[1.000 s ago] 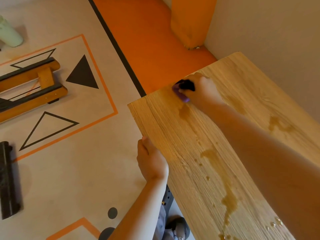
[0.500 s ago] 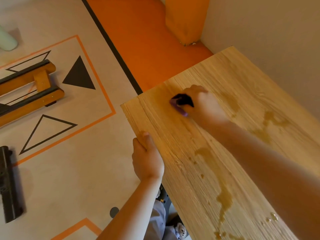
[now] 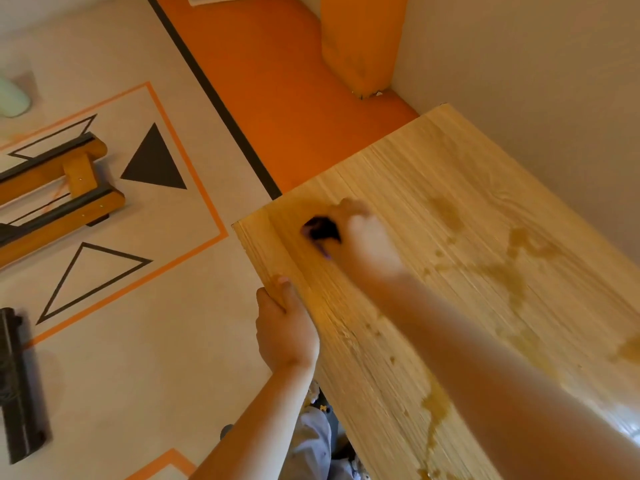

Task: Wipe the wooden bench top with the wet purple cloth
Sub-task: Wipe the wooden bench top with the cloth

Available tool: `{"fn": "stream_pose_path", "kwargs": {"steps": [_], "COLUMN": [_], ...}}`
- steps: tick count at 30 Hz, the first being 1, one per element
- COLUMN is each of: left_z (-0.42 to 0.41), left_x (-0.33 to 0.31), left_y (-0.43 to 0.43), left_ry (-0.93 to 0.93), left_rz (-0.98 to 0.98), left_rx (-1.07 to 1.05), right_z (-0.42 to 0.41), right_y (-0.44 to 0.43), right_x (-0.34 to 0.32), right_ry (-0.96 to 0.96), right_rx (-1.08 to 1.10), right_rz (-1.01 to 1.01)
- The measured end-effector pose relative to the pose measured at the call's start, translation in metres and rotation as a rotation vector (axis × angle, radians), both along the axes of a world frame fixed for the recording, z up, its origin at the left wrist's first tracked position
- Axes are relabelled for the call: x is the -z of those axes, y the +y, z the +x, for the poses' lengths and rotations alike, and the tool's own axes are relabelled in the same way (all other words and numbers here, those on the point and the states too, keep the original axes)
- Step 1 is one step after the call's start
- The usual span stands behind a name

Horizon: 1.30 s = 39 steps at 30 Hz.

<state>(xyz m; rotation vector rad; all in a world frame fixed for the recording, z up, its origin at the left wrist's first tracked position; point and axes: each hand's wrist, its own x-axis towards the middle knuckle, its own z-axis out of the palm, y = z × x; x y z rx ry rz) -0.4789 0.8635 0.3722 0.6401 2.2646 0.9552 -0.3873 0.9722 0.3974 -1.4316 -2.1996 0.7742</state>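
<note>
- We look down on a pale wood-grain desk (image 3: 450, 188) whose long side runs along a plain beige wall (image 3: 519, 81). Its short end faces an orange strip of floor (image 3: 277, 81).
- Darker wet patches (image 3: 516, 258) spread across the desk's middle and down toward the lower edge of the view.
- Left of the desk lies a light floor (image 3: 138, 358) printed with black triangles and orange lines. On it are a wooden frame (image 3: 62, 188), a black bar (image 3: 17, 386) and a pale green object (image 3: 10, 98). An orange post (image 3: 360, 39) stands in the corner.
- The purple cloth (image 3: 320, 230) sits on the desk near its left end, bunched under our right hand (image 3: 363, 237), whose fingers curl over it. The hand is blurred.
- The cloth's exposed part points toward the desk's short end. It is too crumpled and hidden for us to tell its long axis.
- Our left hand (image 3: 287, 330) clasps the desk's near edge, with the thumb on top and the other fingers hidden below.
- Compared with half a second ago, the cloth and right hand are nearer the desk's left corner, while the left hand keeps its grip at the same spot.
</note>
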Motion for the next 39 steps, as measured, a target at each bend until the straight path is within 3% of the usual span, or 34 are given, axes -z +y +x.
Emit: {"fn": "stream_pose_path", "kwargs": {"steps": [3, 4, 8, 12, 16, 20, 27, 31, 34, 39], "left_z": [-0.004, -0.008, -0.024, -0.036, -0.041, -0.043, -0.044, -0.047, -0.045, -0.044], "left_x": [0.002, 0.002, -0.007, -0.013, -0.005, 0.001, -0.002, 0.0, 0.002, -0.001], "left_y": [0.0, 0.0, 0.012, 0.061, 0.106, 0.109, 0.109, 0.111, 0.112, 0.113], "left_ry": [0.053, 0.148, 0.629, 0.803, 0.773, 0.77, 0.778, 0.755, 0.757, 0.774], "left_rz": [0.008, 0.011, 0.155, 0.174, 0.104, -0.001, -0.005, -0.01, -0.017, -0.039], "left_rx": [0.039, 0.087, 0.495, 0.766, 0.742, 0.719, 0.735, 0.741, 0.738, 0.735], "right_z": [-0.015, -0.009, 0.038, 0.11, 0.181, 0.178, 0.047, 0.03, 0.065, 0.151], "right_y": [-0.013, -0.009, 0.033, 0.077, 0.103, 0.099, 0.076, 0.085, 0.104, 0.128], "right_x": [-0.003, -0.005, -0.009, -0.013, -0.012, -0.009, 0.001, -0.004, -0.001, 0.0], "right_ry": [-0.03, -0.028, -0.053, -0.111, -0.157, -0.104, 0.037, -0.005, -0.009, -0.036], "right_rx": [-0.064, -0.056, 0.078, 0.322, 0.588, 0.656, 0.312, 0.228, 0.324, 0.663], "right_rz": [0.0, -0.008, -0.01, 0.045, 0.047, 0.036, 0.031, 0.038, 0.035, 0.025]}}
